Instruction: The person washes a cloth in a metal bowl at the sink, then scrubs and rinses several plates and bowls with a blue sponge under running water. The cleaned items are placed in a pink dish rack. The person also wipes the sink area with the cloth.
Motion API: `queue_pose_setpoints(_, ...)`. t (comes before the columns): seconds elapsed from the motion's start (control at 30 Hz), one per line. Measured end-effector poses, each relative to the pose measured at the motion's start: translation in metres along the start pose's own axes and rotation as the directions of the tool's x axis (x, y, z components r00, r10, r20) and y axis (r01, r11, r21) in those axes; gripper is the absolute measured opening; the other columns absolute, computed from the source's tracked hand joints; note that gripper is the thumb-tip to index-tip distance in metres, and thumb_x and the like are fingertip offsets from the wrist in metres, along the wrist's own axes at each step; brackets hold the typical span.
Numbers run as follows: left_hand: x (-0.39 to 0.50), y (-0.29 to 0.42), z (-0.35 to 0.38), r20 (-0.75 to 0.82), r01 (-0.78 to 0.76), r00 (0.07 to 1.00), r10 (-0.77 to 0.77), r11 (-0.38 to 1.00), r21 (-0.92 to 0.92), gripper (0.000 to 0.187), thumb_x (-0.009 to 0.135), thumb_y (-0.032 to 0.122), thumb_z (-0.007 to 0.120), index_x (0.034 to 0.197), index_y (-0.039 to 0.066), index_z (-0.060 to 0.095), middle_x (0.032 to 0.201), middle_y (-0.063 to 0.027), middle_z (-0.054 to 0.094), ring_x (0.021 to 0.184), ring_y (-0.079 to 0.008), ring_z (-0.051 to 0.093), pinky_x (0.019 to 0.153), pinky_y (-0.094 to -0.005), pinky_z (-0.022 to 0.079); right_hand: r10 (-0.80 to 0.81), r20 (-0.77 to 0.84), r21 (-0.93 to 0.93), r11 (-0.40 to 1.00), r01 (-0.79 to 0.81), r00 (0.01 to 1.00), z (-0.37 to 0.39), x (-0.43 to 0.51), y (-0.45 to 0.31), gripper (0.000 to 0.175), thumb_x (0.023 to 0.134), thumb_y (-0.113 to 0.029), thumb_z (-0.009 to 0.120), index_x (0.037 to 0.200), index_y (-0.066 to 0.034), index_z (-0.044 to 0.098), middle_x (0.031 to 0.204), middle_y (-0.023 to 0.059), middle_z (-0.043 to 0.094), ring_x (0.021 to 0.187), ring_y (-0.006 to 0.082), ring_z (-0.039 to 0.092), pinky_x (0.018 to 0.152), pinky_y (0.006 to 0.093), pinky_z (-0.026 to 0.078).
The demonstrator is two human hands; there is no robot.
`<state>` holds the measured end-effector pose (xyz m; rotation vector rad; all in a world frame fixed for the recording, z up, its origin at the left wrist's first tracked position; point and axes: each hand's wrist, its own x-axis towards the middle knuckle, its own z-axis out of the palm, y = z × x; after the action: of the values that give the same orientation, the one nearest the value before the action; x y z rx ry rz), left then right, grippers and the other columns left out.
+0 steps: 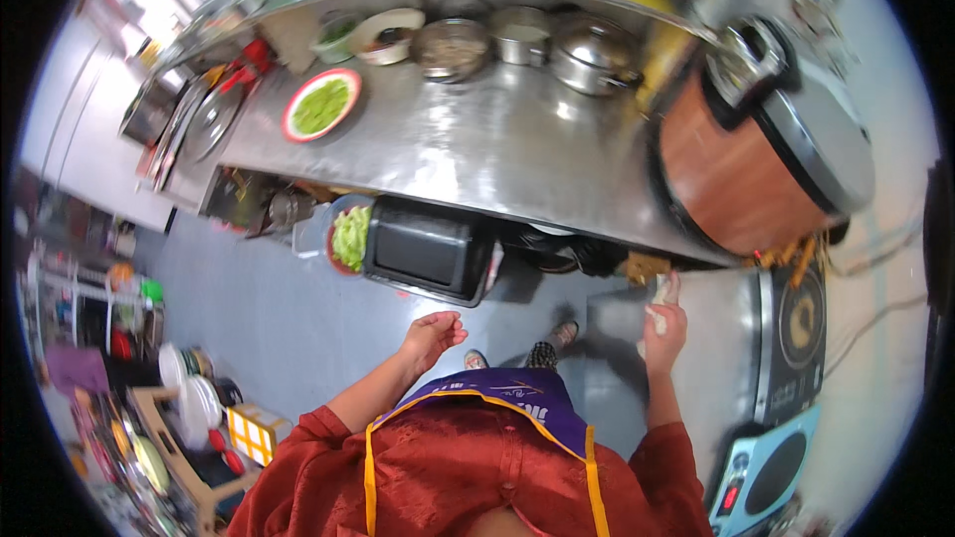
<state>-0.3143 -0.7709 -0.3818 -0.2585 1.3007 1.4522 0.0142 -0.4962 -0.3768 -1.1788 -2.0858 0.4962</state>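
My right hand [665,330] grips a crumpled pale cloth [659,306] at the left edge of the low steel surface on the right. Over the floor, just below a black plastic tray [421,245], my left hand [435,337] hangs with its fingers curled; whether anything small is between them is not visible. Beside the tray, a basin holds light green leafy vegetables [351,239]. On the steel counter [477,142] above them sits a red-rimmed white bowl [289,118] of green vegetables.
Several pots and bowls line the counter's back, including a lidded steel pot [593,56]. A large brown cooker [746,156] stands at its right end. An induction cooktop [798,328] and a light blue device [768,470] are at the far right. Tubs and a cardboard box [179,455] lie lower left.
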Motion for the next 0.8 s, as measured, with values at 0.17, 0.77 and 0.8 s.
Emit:
queue_pose_setpoints(0.17,-0.023,-0.001,-0.054,-0.052,-0.063,0.997,0.054,0.981,-0.186,0.021,0.097,0.011,0.05,0.11,-0.004,0.056,0.095,-0.0131,0.063,0.09,-0.0281,0.065,0.085,-0.0391,0.054,0.353,0.445,0.667,0.483,-0.567,0.823,0.054,0.029,-0.094,0.017,0.085,-0.011,0.069,0.101,-0.0041,0.064,0.096,0.0043,0.065,0.084,0.0126,0.061,0.076,0.0272,0.052)
queue_pose_setpoints(0.77,-0.06,0.09,-0.128,-0.401,-0.476,0.879,0.257,0.473,-0.741,0.043,0.101,0.044,0.033,0.118,0.011,0.054,0.114,-0.0129,0.061,0.111,-0.0286,0.057,0.1,-0.0441,0.044,-0.736,0.563,0.792,0.35,0.501,-0.375,0.236,-0.016,-0.483,0.043,0.079,-0.02,0.066,0.116,-0.0032,0.054,0.117,0.0178,0.052,0.11,0.0334,0.052,0.091,0.0456,0.04)
queue_pose_setpoints(0.8,-0.074,0.089,-0.146,-0.416,-0.493,0.87,0.263,0.46,-0.739,0.042,0.101,0.044,0.033,0.117,0.011,0.054,0.107,-0.013,0.062,0.103,-0.0283,0.06,0.093,-0.0453,0.048,-0.749,0.444,0.85,0.178,0.496,-0.492,0.225,-0.009,-0.519,0.04,0.081,-0.02,0.064,0.116,-0.0031,0.054,0.111,0.017,0.055,0.103,0.033,0.056,0.086,0.0448,0.044)
